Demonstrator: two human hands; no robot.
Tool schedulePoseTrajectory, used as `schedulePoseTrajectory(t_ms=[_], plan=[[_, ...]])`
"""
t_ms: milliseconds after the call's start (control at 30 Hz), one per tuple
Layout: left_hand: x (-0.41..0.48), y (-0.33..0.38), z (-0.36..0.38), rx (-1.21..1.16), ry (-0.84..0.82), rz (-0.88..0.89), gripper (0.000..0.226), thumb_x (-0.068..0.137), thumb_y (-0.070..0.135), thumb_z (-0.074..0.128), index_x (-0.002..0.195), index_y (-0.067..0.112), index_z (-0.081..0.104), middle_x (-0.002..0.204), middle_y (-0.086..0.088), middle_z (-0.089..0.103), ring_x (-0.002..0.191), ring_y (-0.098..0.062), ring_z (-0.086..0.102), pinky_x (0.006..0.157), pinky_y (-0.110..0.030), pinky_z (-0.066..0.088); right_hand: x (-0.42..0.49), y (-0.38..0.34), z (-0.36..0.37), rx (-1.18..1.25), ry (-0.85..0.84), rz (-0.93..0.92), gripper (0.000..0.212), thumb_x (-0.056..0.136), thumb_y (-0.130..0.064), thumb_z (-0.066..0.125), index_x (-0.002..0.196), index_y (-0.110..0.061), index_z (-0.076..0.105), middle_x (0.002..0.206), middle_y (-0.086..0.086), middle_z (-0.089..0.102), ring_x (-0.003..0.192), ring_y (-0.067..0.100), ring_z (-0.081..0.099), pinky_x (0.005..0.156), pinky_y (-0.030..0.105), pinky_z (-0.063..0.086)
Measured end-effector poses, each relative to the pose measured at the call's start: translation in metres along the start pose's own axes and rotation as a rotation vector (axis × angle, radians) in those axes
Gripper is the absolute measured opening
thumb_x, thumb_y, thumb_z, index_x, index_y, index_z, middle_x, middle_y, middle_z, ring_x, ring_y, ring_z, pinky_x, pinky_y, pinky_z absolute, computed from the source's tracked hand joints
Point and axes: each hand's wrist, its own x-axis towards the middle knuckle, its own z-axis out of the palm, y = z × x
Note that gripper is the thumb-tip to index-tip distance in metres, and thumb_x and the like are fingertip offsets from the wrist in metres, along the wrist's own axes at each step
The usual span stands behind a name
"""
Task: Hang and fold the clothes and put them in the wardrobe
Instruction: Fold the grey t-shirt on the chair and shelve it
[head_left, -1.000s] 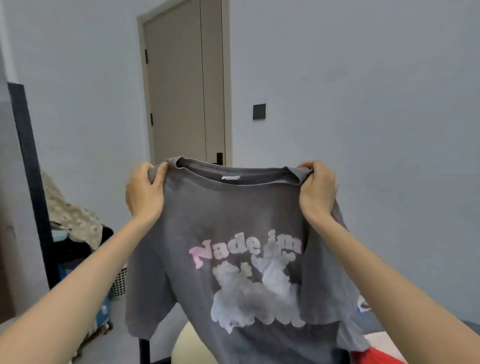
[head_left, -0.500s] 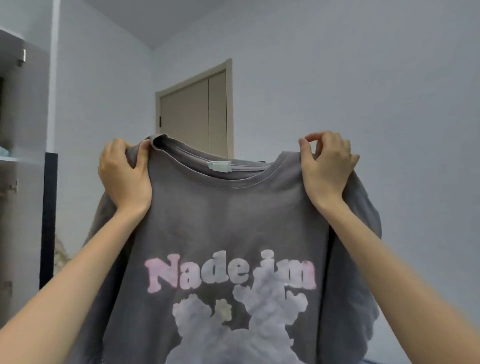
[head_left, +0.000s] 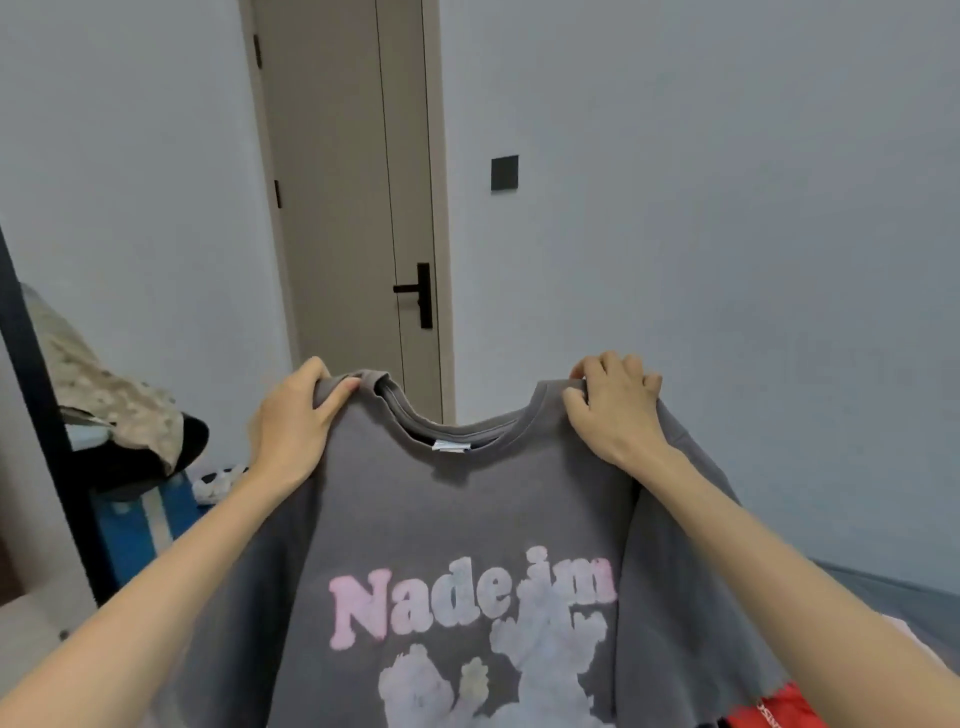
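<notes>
I hold a grey T-shirt (head_left: 457, 525) up in front of me, its printed side with pink letters and a pale cloud-like figure facing me. My left hand (head_left: 293, 426) grips the shirt's left shoulder beside the collar. My right hand (head_left: 613, 410) grips the right shoulder, fingers curled over the top edge. The shirt hangs spread between both hands, and its lower part runs out of view at the bottom.
A beige door (head_left: 348, 208) with a black handle (head_left: 418, 293) stands behind the shirt. At left a dark frame (head_left: 36, 395), a patterned cloth (head_left: 104, 395) and a blue box (head_left: 145, 525). A red garment (head_left: 774, 712) lies at bottom right on a grey surface (head_left: 883, 597).
The shirt and both hands have come down from a higher hold, and my view has dropped with them. Both hands keep their grip on the shoulders.
</notes>
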Motion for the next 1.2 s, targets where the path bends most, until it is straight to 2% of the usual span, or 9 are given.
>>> schedulePoseTrajectory(t_ms=[167,400,533,700,833,933,1000,1100,1200], plan=[[-0.045,-0.034,0.075,0.074,-0.239,-0.065,0.034,0.097,0.04,0.045,0.072,0.019,0.034,0.065,0.001,0.048,0.061,-0.021,0.046,0.052,-0.035,0.029,-0.042,0.039,0.078,-0.041,-0.266,0.099,0.02,0.083,-0.024,0.049,0.101,-0.019,0.048,0.104,0.001,0.057,0.097,0.021,0.04,0.076,0.033,0.018],[-0.087,-0.076,0.177,0.154,-0.448,-0.133,0.029,0.098,0.028,0.047,0.075,0.013,0.037,0.072,-0.002,0.045,0.07,-0.026,0.047,0.06,-0.036,0.032,-0.076,0.081,0.176,-0.081,-0.484,0.151,0.022,0.092,-0.02,0.046,0.114,-0.02,0.05,0.12,-0.001,0.058,0.109,0.023,0.041,0.084,0.036,0.022],[-0.1,-0.104,0.227,0.261,-0.502,-0.146,0.031,0.098,0.03,0.047,0.075,0.012,0.036,0.068,0.002,0.039,0.067,-0.023,0.04,0.058,-0.034,0.029,-0.079,0.097,0.231,-0.055,-0.5,0.162,0.021,0.095,-0.015,0.043,0.112,-0.022,0.054,0.117,-0.005,0.06,0.106,0.022,0.04,0.081,0.034,0.02],[-0.104,-0.138,0.287,0.343,-0.548,-0.176,0.031,0.097,0.029,0.049,0.075,0.011,0.036,0.072,-0.004,0.044,0.068,-0.026,0.04,0.06,-0.035,0.028,-0.079,0.112,0.299,-0.015,-0.401,0.211,0.023,0.095,-0.009,0.044,0.101,-0.024,0.061,0.104,-0.011,0.064,0.098,0.02,0.042,0.069,0.03,0.011],[-0.125,-0.154,0.327,0.343,-0.58,-0.268,0.02,0.096,0.023,0.053,0.088,0.004,0.05,0.095,-0.02,0.053,0.091,-0.037,0.047,0.075,-0.04,0.033,-0.09,0.124,0.346,0.007,-0.454,0.27,0.025,0.095,-0.009,0.046,0.099,-0.026,0.064,0.102,-0.01,0.064,0.097,0.02,0.041,0.072,0.03,0.013],[-0.153,-0.152,0.347,0.329,-0.675,-0.397,0.033,0.093,0.02,0.054,0.122,0.005,0.048,0.126,-0.021,0.042,0.115,-0.037,0.037,0.098,-0.043,0.025,-0.109,0.131,0.366,-0.055,-0.587,0.281,0.026,0.095,-0.012,0.046,0.11,-0.024,0.063,0.121,-0.006,0.061,0.111,0.022,0.041,0.086,0.032,0.019],[-0.178,-0.143,0.355,0.339,-0.801,-0.329,0.047,0.095,0.024,0.049,0.138,0.01,0.036,0.144,-0.019,0.027,0.134,-0.036,0.024,0.113,-0.047,0.01,-0.127,0.128,0.373,-0.05,-0.651,0.245,0.029,0.095,-0.015,0.047,0.12,-0.019,0.062,0.136,-0.002,0.052,0.125,0.023,0.038,0.1,0.033,0.021],[-0.223,-0.115,0.363,0.276,-1.068,-0.151,0.054,0.101,0.036,0.03,0.151,0.021,0.014,0.159,-0.007,-0.002,0.146,-0.028,-0.006,0.114,-0.051,-0.011,-0.159,0.109,0.376,0.021,-0.785,0.135,0.037,0.099,-0.023,0.041,0.133,-0.018,0.054,0.149,0.001,0.041,0.138,0.022,0.031,0.117,0.037,0.016],[-0.261,-0.093,0.37,0.282,-1.368,-0.204,0.057,0.101,0.047,0.015,0.149,0.036,-0.011,0.157,0.001,-0.025,0.143,-0.027,-0.023,0.109,-0.059,-0.015,-0.194,0.099,0.379,-0.017,-1.0,0.143,0.048,0.103,-0.034,0.027,0.151,-0.026,0.025,0.16,-0.003,0.016,0.148,0.02,0.009,0.119,0.042,0.0]])
